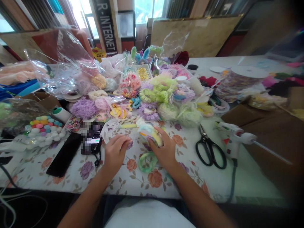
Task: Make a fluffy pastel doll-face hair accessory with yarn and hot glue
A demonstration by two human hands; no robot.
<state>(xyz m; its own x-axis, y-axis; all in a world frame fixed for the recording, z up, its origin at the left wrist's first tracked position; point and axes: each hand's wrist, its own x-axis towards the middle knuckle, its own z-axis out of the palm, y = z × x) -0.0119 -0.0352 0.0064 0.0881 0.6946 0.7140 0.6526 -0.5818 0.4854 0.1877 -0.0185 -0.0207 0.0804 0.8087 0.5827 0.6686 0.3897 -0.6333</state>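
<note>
At far left, a bag of coloured balls (42, 128) lies on the flower-patterned surface (106, 182). A dark phone (65, 155) lies toward 5 o'clock from the bag; a second phone (95, 139), partly pixelated, lies near it at 2 o'clock. The left hand (115, 150) has its fingers bent, with a narrow gap beside the thumb; whether they pinch anything cannot be told. A fluffy pastel bundle (148, 129) sits near these fingertips, at 2 o'clock and apart from them. At 6 o'clock from the bundle lies a green ring (141, 165). The right hand (167, 150) grasps the bundle, thumb on the near side, fingers around the right side. Black-handled scissors (209, 152) lie at 3 o'clock from this hand, blades toward 11 o'clock. Beyond them, at 2 o'clock, lies a glue gun (234, 139), its pale rod (273, 152) extending toward 4 o'clock.
</note>
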